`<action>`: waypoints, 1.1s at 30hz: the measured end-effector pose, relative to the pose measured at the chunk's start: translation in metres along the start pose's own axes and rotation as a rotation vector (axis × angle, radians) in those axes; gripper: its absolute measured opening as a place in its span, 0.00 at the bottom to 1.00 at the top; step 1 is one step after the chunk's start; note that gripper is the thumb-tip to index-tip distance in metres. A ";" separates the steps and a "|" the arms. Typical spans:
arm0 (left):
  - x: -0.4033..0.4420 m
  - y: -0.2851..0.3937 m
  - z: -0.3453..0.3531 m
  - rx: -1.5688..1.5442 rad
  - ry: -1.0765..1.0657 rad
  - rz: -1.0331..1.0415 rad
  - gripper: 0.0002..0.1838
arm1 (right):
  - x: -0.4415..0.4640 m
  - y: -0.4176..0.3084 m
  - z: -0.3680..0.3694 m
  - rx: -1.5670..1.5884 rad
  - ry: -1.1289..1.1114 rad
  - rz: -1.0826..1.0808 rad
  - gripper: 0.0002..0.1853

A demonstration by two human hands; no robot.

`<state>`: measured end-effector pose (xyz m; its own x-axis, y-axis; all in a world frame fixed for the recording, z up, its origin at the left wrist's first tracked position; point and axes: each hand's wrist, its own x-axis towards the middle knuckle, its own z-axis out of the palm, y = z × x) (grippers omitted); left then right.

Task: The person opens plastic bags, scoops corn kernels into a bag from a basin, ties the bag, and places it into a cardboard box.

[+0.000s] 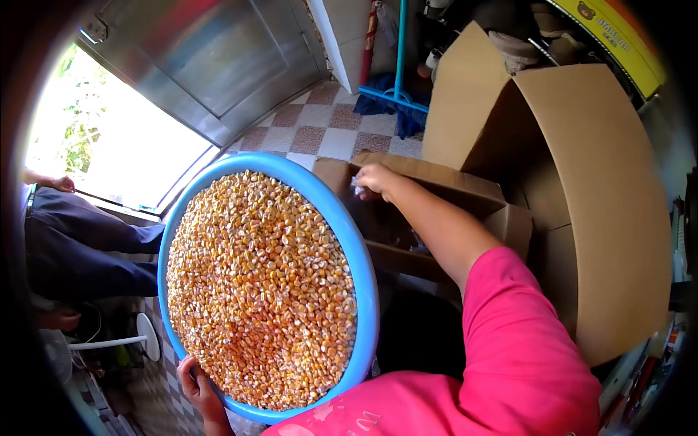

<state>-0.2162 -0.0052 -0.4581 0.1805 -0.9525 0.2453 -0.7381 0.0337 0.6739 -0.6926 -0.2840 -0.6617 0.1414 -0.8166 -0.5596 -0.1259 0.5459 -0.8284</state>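
Observation:
A round blue basin (366, 305) full of yellow-orange corn kernels (262, 283) tilts in front of me. My left hand (198, 390) grips its lower left rim, thumb and fingers around the edge. On the other side, my right hand (375, 180) is closed on a small whitish, crumpled piece (357, 187), which looks like thin plastic. That hand hangs over an open low cardboard box (436, 174), whose inside is dark with a little pale scrap in it.
A large open cardboard box (618, 189) stands at the right. Behind are a blue mop (398, 94), a metal door (196, 58) and checkered floor tiles (338, 138). Another person in dark trousers (87, 232) stands at the left, near a white fan-like stand (147, 336).

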 end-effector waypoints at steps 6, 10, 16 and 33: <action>0.001 0.008 0.002 -0.022 -0.008 -0.014 0.17 | 0.022 0.117 0.003 -0.326 0.452 0.073 0.11; 0.001 0.014 0.005 -0.009 -0.002 -0.035 0.16 | 0.016 0.148 -0.016 -0.629 0.447 0.251 0.12; 0.003 0.013 0.009 -0.012 0.063 0.083 0.11 | -0.013 0.121 -0.046 -0.951 0.322 0.077 0.14; -0.251 -0.301 -0.076 0.270 -0.430 -0.808 0.15 | -0.101 0.106 -0.026 -0.768 0.594 -0.088 0.14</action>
<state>0.0095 0.2471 -0.6696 0.4866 -0.6885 -0.5378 -0.6295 -0.7032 0.3306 -0.7455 -0.1482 -0.6924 -0.3108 -0.9252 -0.2175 -0.7743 0.3792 -0.5067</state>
